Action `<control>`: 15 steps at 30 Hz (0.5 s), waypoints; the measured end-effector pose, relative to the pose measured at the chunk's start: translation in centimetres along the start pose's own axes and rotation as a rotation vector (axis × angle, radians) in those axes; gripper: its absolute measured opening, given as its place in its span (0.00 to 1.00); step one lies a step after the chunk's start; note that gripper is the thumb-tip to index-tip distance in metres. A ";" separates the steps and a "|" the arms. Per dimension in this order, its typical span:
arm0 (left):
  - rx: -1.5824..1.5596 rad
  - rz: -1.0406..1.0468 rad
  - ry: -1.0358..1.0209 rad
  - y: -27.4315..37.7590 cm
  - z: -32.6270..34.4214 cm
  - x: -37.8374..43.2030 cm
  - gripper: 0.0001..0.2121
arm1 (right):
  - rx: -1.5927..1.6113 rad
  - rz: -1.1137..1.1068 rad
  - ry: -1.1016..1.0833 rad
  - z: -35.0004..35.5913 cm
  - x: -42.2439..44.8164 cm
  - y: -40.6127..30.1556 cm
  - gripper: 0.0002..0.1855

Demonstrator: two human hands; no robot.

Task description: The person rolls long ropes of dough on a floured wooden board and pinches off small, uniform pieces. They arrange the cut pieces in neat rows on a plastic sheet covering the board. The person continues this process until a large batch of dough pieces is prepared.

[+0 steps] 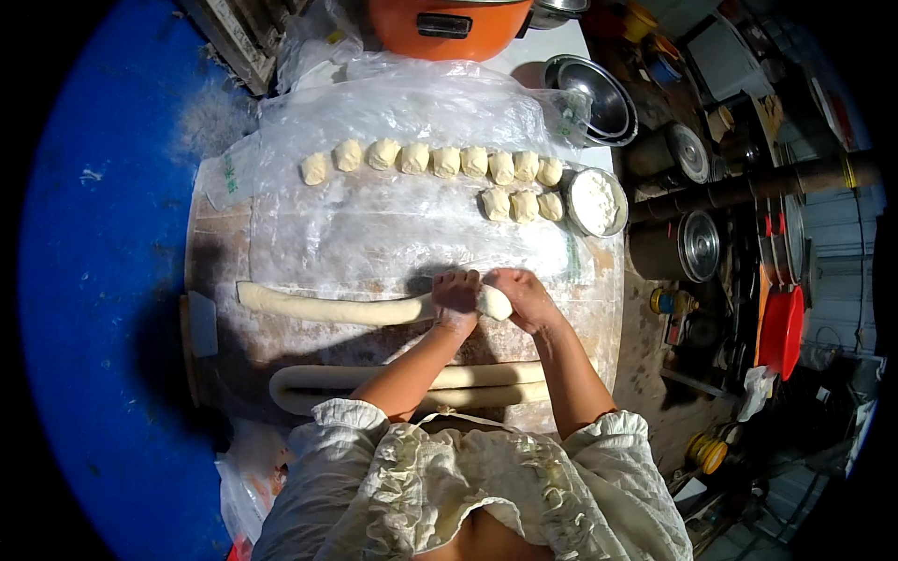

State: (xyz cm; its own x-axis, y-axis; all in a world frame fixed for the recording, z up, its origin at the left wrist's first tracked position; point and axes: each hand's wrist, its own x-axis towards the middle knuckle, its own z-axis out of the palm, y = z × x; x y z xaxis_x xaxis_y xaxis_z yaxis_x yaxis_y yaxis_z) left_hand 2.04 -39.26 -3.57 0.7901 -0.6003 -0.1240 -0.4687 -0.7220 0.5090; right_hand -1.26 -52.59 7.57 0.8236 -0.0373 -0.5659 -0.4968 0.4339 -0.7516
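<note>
My left hand (456,301) is closed round the right end of a long dough roll (337,308), which lies across the floured board (337,343). Right beside it, my right hand (526,301) has its fingers bent at the far side of a rounded dough end (495,303); whether this piece is parted from the roll is hidden between the hands. Farther off, a row of dough pieces (446,162) lies on clear plastic sheeting (351,231), with a shorter row (524,206) at its right. Nearest me, a long dough strand (323,377) lies doubled back on itself, partly under my forearms.
A metal bowl of white flour (595,202) stands at the board's right edge. Beyond the sheeting are an orange container (449,31) and stacked metal bowls (593,98). Lidded pots (698,245) and a red basin (782,333) are at the right.
</note>
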 end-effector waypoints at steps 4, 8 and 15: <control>0.014 0.054 -0.096 0.1 -3.8 -2.8 0.26 | -1.011 -0.743 0.387 1.7 6.8 -3.1 0.13; -0.080 0.086 0.064 -2.4 -4.0 -4.7 0.26 | -1.564 -1.071 0.536 -1.3 13.7 1.1 0.17; -0.433 0.191 0.236 -3.7 -5.3 -4.2 0.20 | -0.649 -0.090 0.259 -3.5 5.8 3.2 0.20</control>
State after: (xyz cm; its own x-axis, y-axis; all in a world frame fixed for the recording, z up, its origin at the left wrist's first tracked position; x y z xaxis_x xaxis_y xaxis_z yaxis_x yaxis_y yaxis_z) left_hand 2.53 -32.27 -0.43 0.7971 -0.5778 0.1753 -0.4466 -0.3688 0.8152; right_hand 0.95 -54.57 0.72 0.8175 -0.2957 -0.4942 -0.5592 -0.2025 -0.8039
